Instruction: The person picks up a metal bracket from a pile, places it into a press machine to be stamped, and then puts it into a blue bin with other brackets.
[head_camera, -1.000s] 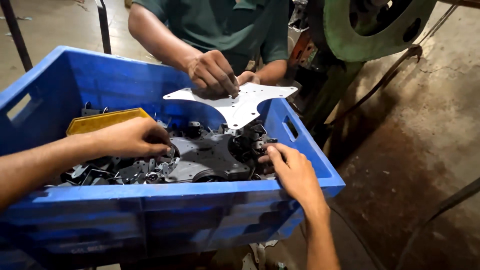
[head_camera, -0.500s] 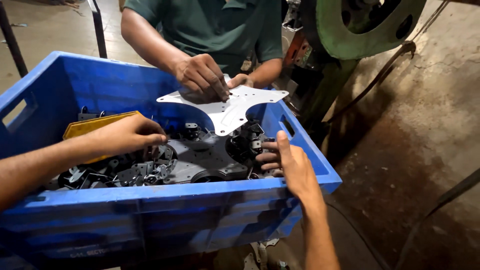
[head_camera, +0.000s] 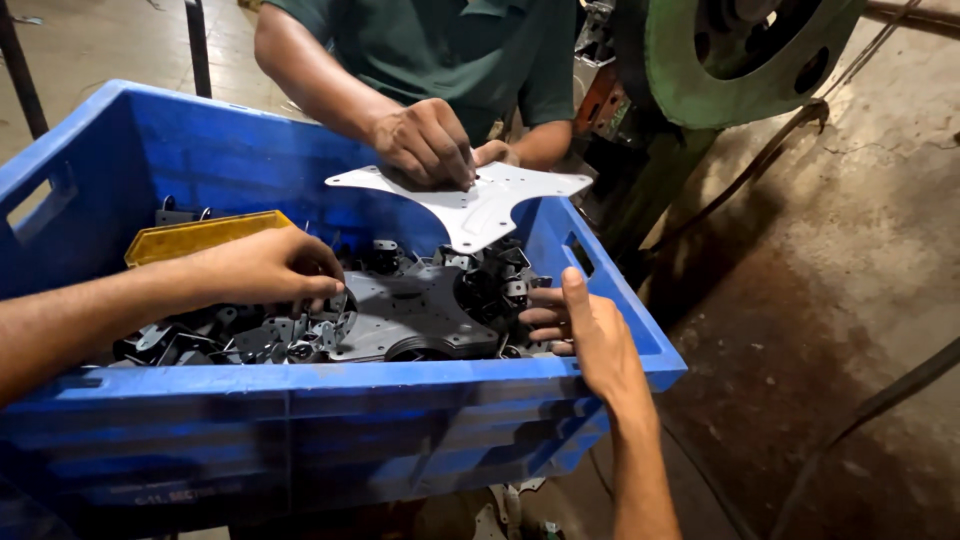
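Observation:
A blue plastic crate (head_camera: 330, 400) holds a heap of dark stamped metal parts (head_camera: 420, 310). My left hand (head_camera: 265, 268) reaches into the heap, fingers curled around small metal pieces at its left side. My right hand (head_camera: 585, 335) is inside the crate's right wall, fingers spread and touching the parts. Across the crate, another person in a green shirt presses a hand (head_camera: 425, 145) on a flat silver plate (head_camera: 470, 200) with pointed arms, resting on the far rim.
A yellow plastic tray (head_camera: 195, 237) lies tilted in the crate at the left. A green machine wheel (head_camera: 740, 55) stands at the upper right. Dark cables (head_camera: 880, 400) cross the stained concrete floor on the right.
My right hand has gone from the crate's right rim down inside among the parts. My left hand stays in the heap. The other person's hand stays on the silver plate.

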